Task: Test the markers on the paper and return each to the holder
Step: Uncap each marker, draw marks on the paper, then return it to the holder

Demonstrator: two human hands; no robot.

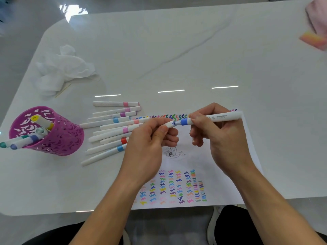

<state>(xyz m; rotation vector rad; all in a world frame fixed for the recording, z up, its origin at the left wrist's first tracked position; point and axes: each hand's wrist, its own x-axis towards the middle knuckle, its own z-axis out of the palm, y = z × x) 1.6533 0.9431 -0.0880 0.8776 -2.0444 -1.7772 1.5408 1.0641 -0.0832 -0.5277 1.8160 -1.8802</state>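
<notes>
One purple perforated plastic holder (pixel 58 138) with four white markers (pixel 43 122) inside; about ten white colour-banded markers (pixel 109 103) loose on one white marble-look table (pixel 177 50); one blue-banded white marker (pixel 224 117) and one white cap (pixel 168 125); one white paper sheet (pixel 219 191); one crumpled white tissue (pixel 62 68).

The table (pixel 194 50) is white and shiny like smooth stone, with thin grey lines. The holder (pixel 67 138) is purple plastic full of little holes. The marker (pixel 224 117) and its cap (pixel 168 124) are smooth white plastic. The paper (pixel 221 191) is not shiny. The tissue (pixel 58 68) looks soft and crumpled.
</notes>
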